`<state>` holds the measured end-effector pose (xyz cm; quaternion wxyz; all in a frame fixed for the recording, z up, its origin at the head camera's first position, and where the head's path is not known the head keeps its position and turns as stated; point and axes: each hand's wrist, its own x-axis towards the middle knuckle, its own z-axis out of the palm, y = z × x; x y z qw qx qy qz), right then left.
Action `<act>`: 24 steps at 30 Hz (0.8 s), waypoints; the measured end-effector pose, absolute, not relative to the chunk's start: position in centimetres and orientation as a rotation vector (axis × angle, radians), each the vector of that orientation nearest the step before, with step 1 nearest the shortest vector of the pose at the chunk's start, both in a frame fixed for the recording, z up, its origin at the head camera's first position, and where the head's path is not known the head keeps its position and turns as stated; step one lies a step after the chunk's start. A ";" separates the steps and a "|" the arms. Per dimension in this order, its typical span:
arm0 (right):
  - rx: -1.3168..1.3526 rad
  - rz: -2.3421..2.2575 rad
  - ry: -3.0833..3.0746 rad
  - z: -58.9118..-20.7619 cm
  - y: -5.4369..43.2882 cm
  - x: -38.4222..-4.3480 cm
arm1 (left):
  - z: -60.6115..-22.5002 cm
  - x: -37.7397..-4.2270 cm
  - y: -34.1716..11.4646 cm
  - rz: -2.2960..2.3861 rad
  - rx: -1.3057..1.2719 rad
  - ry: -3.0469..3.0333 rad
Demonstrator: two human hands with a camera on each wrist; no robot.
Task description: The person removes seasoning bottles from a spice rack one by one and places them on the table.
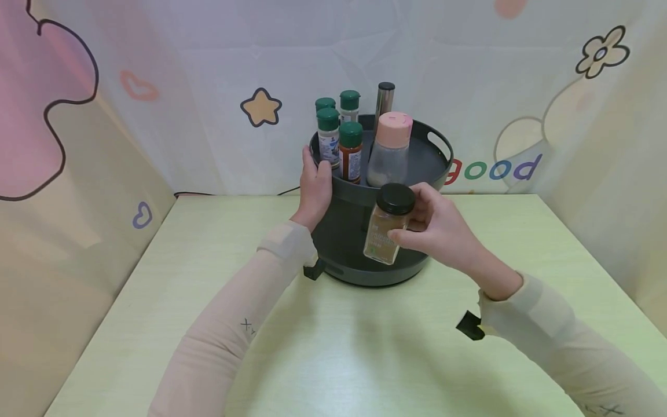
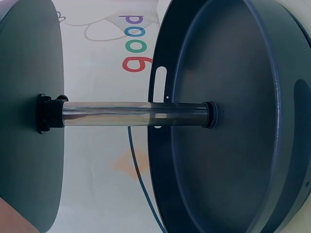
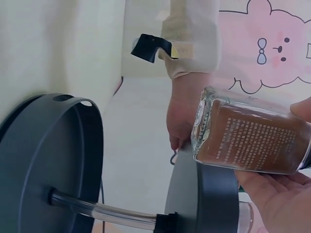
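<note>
My right hand [image 1: 443, 229] pinches a square glass spice jar [image 1: 383, 237] with a black lid and brown powder inside. The jar tilts in front of a dark grey two-tier turntable rack [image 1: 359, 191]; in the right wrist view, fine print covers one face of the spice jar [image 3: 252, 141]. My left hand [image 1: 315, 194] grips the left edge of the rack's upper tray, its fingertips partly hidden. On that tray stand several green-capped spice bottles [image 1: 351, 152] and a pink-capped clear bottle [image 1: 392, 150]. The lower tray [image 2: 228, 160] appears bare in the left wrist view.
A shiny metal post [image 2: 131, 114] joins the two trays. The rack stands on a pale green table [image 1: 323, 347], towards its back edge. Behind is a printed curtain [image 1: 219, 116]. A thin dark cable [image 2: 141, 179] runs behind the rack.
</note>
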<state>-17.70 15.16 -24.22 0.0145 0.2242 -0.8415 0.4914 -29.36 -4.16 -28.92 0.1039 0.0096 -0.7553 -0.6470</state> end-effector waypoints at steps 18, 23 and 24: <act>0.738 1.666 -2.684 -26.7 15.4 -18.1 | -28.8 -29.2 -4.1 -1.910 0.032 -2.229; 0.757 1.620 -2.726 -27.6 15.3 -18.1 | -28.8 -29.2 -4.1 -1.910 0.035 -2.230; 0.759 1.606 -2.732 -27.7 15.3 -18.1 | -28.8 -29.2 -4.1 -1.909 0.035 -2.230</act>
